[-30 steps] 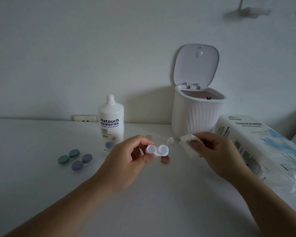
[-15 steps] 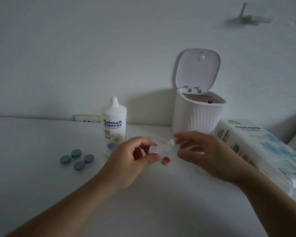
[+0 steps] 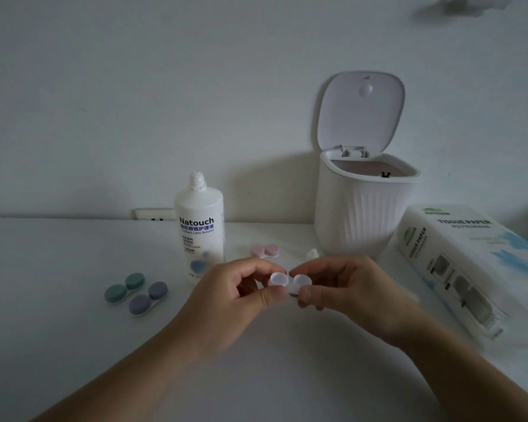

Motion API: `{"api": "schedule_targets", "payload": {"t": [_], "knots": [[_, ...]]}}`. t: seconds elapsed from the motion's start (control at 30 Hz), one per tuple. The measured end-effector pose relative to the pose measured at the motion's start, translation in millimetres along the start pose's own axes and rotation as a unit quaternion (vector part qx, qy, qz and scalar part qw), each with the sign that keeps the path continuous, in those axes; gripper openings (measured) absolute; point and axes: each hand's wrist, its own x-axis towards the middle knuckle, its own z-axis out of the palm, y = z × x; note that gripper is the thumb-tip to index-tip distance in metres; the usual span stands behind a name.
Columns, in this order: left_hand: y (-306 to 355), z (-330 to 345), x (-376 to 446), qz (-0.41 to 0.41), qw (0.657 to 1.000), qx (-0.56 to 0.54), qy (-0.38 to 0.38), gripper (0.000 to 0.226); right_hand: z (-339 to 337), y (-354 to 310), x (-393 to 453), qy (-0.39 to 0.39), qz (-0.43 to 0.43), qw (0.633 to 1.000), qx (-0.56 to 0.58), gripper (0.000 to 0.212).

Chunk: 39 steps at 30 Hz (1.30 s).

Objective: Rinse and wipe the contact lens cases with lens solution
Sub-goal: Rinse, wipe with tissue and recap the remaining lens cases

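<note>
An open white lens case with two uncapped wells is held above the table between both hands. My left hand pinches its left well between thumb and fingers. My right hand pinches the right well the same way. The white lens solution bottle stands upright behind my left hand, its small cap off. A green capped case and a purple capped case lie side by side at the left. A pink capped case lies behind the hands.
A white ribbed bin with its lid up stands at the back right. A tissue paper pack lies at the right. The small bottle cap sits near the bin's base. A wall socket is behind the bottle.
My right hand no longer holds the folded tissue it had a second ago; it came over empty and took hold of the case's right well. The left hand kept its hold.
</note>
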Motion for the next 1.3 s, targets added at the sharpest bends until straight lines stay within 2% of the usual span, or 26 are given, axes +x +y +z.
{"api": "schedule_targets", "payload": {"t": [0.1, 0.17, 0.23, 0.3, 0.37, 0.47, 0.53, 0.63, 0.7, 0.77, 0.9, 1.03, 1.13, 1.3], "knots": [[-1, 0, -3, 0.026, 0.999, 0.04, 0.023, 0.017, 1, 0, -1, 0.005, 0.004, 1.0, -0.002, 0.02], [4, -1, -5, 0.104, 0.985, 0.109, 0.087, 0.018, 1, 1, -2, 0.023, 0.005, 1.0, 0.012, 0.026], [11, -6, -4, 0.187, 0.954, 0.156, 0.173, 0.013, 1, 2, -2, 0.059, 0.006, 0.998, 0.036, 0.032], [18, -15, -2, 0.23, 0.916, 0.198, 0.263, 0.013, 0, 4, -2, 0.09, 0.009, 0.995, 0.052, 0.034], [22, -26, -1, 0.226, 0.895, 0.202, 0.328, 0.015, 1, 6, -2, 0.097, 0.013, 0.994, 0.05, 0.027], [25, -39, -1, 0.138, 0.891, 0.173, 0.397, 0.039, 2, 12, -1, 0.099, 0.016, 0.994, 0.046, 0.011], [23, -44, 0, 0.041, 0.91, 0.153, 0.382, 0.06, 2, 13, 0, 0.107, 0.018, 0.993, 0.051, 0.013], [21, -52, 1, -0.089, 0.94, 0.13, 0.302, 0.081, 2, 12, 0, 0.112, 0.017, 0.992, 0.059, 0.027], [20, -54, 3, -0.134, 0.944, 0.139, 0.267, 0.088, 2, 14, 1, 0.11, 0.015, 0.992, 0.06, 0.027], [21, -52, 6, -0.155, 0.937, 0.172, 0.262, 0.09, 2, 16, 2, 0.109, 0.015, 0.992, 0.057, 0.016], [14, -45, 12, -0.146, 0.933, 0.173, 0.282, 0.071, 3, 18, 3, 0.111, 0.021, 0.992, 0.046, 0.011], [2, -49, 14, -0.123, 0.94, 0.138, 0.288, 0.064, 3, 19, 4, 0.11, 0.021, 0.993, 0.042, 0.011], [-1, -53, 15, -0.085, 0.954, 0.12, 0.262, 0.061, 4, 16, 3, 0.114, 0.017, 0.992, 0.05, 0.011], [0, -57, 12, 0.012, 0.962, 0.159, 0.224, 0.065, 8, 7, 0, 0.117, 0.022, 0.989, 0.086, 0.034]]}}
